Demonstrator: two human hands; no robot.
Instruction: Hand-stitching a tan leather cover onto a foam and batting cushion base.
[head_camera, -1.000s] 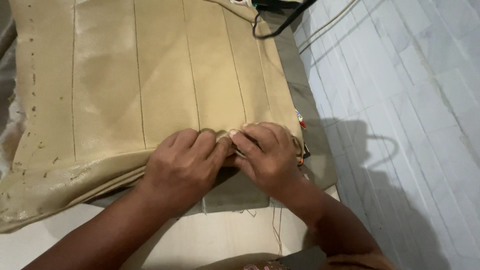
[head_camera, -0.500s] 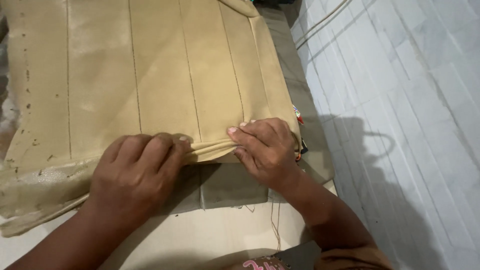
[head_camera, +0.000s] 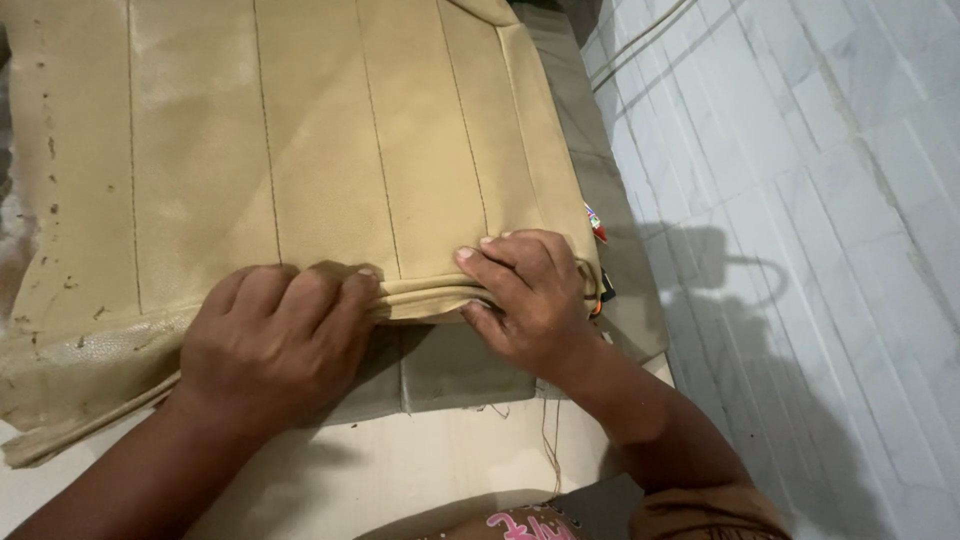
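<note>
Under my fingers lies a tan seat cover (head_camera: 300, 150), grainy leatherette with straight stitched channels running away from me, its near hem folded into a rounded piped ridge. My left hand (head_camera: 275, 340) curls over that ridge, gripping it. My right hand (head_camera: 525, 295) pinches the same fold (thumb beneath, fingertips on top). The cover rests on a pale table (head_camera: 420, 465); white tiled floor (head_camera: 800, 200) spreads beyond my right hand.

I see no packages, signs or screens here; only a small red-and-white tag (head_camera: 594, 222) peeks out at two o'clock from my right hand (head_camera: 525, 300).
</note>
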